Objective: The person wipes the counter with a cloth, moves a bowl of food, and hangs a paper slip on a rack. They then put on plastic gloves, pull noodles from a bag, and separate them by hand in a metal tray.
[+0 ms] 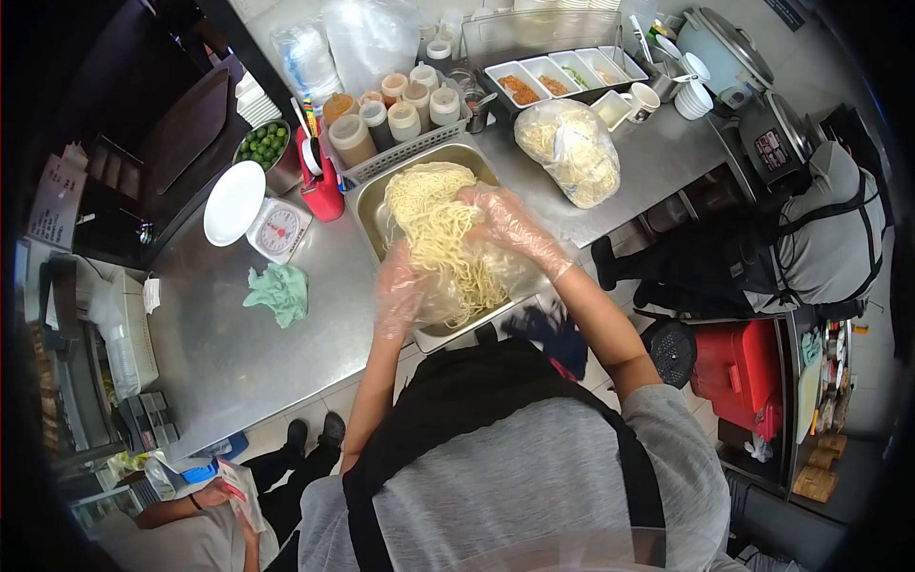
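Observation:
A large heap of yellow noodles point(434, 205) fills much of a rectangular steel tray point(367, 210) in front of me. Clear plastic gloves cover both my hands. My left hand point(400, 286) grips the noodles from the near left side, its fingers partly hidden by strands. From the right, my right hand point(510, 224) is closed on the same heap, fingertips in the strands. Clear plastic film point(519, 272) shows around the noodles between my hands. Beyond my right hand, a clear bag of noodles point(569, 153) lies on the counter.
Several sauce bottles point(404, 119) stand in a grey basket behind the tray. To the left are a kitchen scale point(279, 229), a white plate point(234, 203) and a green cloth point(277, 294). Topping containers point(553, 81) sit at the back. Co-workers stand at right point(810, 238) and lower left point(191, 534).

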Tool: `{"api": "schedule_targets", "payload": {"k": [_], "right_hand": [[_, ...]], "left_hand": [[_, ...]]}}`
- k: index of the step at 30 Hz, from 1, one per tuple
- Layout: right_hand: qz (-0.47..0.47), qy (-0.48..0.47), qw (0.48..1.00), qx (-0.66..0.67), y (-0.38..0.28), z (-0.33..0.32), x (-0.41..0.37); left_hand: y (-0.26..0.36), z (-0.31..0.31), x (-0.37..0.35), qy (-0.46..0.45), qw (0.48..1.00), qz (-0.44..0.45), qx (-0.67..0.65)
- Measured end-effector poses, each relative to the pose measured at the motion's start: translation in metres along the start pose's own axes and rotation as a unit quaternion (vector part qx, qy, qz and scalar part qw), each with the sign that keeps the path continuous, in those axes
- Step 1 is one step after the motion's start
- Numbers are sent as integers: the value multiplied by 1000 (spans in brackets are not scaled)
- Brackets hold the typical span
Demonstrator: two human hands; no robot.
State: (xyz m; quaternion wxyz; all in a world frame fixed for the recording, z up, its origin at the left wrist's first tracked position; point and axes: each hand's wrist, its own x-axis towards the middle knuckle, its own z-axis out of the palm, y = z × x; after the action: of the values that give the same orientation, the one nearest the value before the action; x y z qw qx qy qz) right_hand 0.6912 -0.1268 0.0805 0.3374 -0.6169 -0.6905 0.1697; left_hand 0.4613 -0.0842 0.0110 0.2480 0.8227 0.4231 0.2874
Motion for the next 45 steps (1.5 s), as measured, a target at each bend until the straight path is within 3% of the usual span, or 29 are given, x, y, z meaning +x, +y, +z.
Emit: {"api": "schedule_targets", "payload": {"k": [1,2,4,5,6,9,12,13,14,16,18,22,24,27,28,31,34,35,39,43,45], "right_hand": [[-7,13,1000,-17,-5,-2,0],[7,-36,999,23,-11,-7,-1],[-14,-51,999,-2,34,29,-2],[-27,-58,998,-15,51,40,3],[-8,-161,987,10,35,19,12],[65,-253,965,10,-3,-30,17],[130,-330,931,-80,-8,-30,10],[138,-355,918,-112,-4,-23,6],[149,-329,921,-144,-2,-12,0],[170,-277,923,-204,0,14,-22],[119,-172,968,-138,6,27,-34],[96,-38,995,-9,15,35,-28],[59,-33,995,73,3,22,-15],[-10,-37,993,116,-36,-7,8],[-36,-41,992,116,-44,-12,16],[-38,-50,991,115,-46,-17,27],[14,-64,994,86,-46,-44,19],[39,-77,992,90,-44,-51,14],[121,-290,944,-99,-17,-29,-9],[65,-195,972,-111,41,35,-40],[59,-148,976,-146,50,51,-48]], "left_hand": [[2,-4,1,-42,998,-47,-25],[5,-9,4,-82,991,-95,-49],[5,-12,8,-129,985,-103,-55],[3,-12,10,-138,988,-64,-36],[4,-16,11,-131,990,-33,-46],[20,-40,10,-86,987,37,-134],[16,-51,11,-71,976,-23,-207],[17,-54,14,-156,954,-99,-237],[19,-55,17,-237,919,-172,-266],[18,-40,16,-270,915,-199,-223],[11,6,0,-178,975,-108,-77],[22,2,-3,-59,997,32,-33],[42,-19,8,-35,993,98,-47],[63,-23,29,-31,990,62,-127],[70,-28,39,3,977,120,-174],[39,-3,49,-54,935,-44,-346],[20,-9,48,-32,921,-39,-386],[17,-11,45,-35,922,-48,-382],[11,-28,41,-76,949,-79,-295],[31,-57,43,-68,975,3,-210],[28,-69,45,-65,967,-7,-248]]}}
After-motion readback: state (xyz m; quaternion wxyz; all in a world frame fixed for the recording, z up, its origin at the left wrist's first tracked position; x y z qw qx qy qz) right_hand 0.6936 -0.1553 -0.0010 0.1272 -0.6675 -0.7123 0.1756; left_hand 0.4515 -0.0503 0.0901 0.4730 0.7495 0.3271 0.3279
